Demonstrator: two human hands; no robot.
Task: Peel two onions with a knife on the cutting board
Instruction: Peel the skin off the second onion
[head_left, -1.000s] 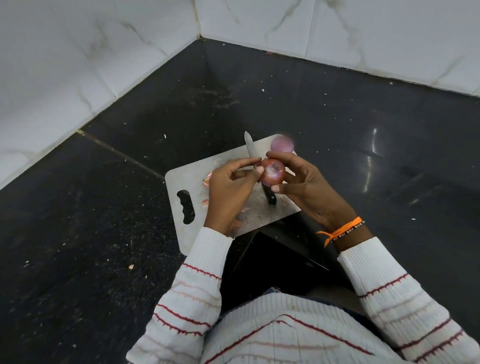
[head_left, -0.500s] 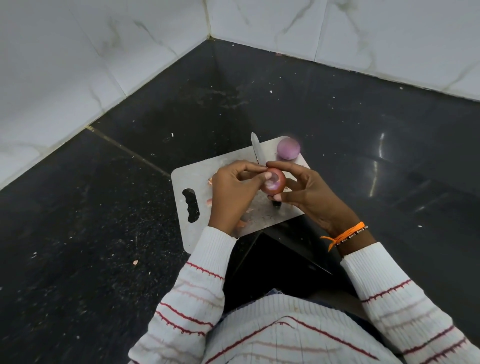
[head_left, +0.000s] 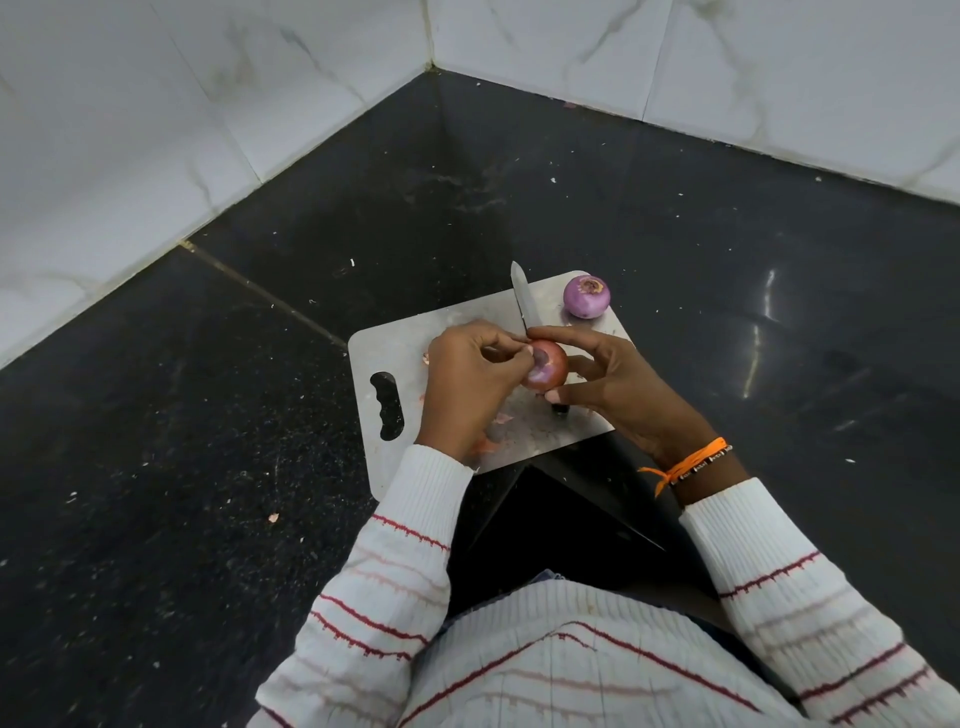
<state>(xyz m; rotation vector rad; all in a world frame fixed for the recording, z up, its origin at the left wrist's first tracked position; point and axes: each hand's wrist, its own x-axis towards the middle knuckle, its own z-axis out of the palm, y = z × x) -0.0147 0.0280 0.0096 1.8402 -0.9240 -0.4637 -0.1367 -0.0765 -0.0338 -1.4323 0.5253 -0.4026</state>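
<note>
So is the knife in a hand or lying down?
Lying down: the knife rests flat on the cutting board, under both hands working the onion.

Knife handle (head_left: 560, 409) mostly behind hands (head_left: 613, 384)

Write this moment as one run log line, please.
both hands hold reddish onion above cutting board | left hand picks skin | right hand steadies | knife on board | peeled onion at far corner

Home kitchen corner — black stone counter (head_left: 156, 415), white marble-look wall tiles (head_left: 130, 130).
</note>
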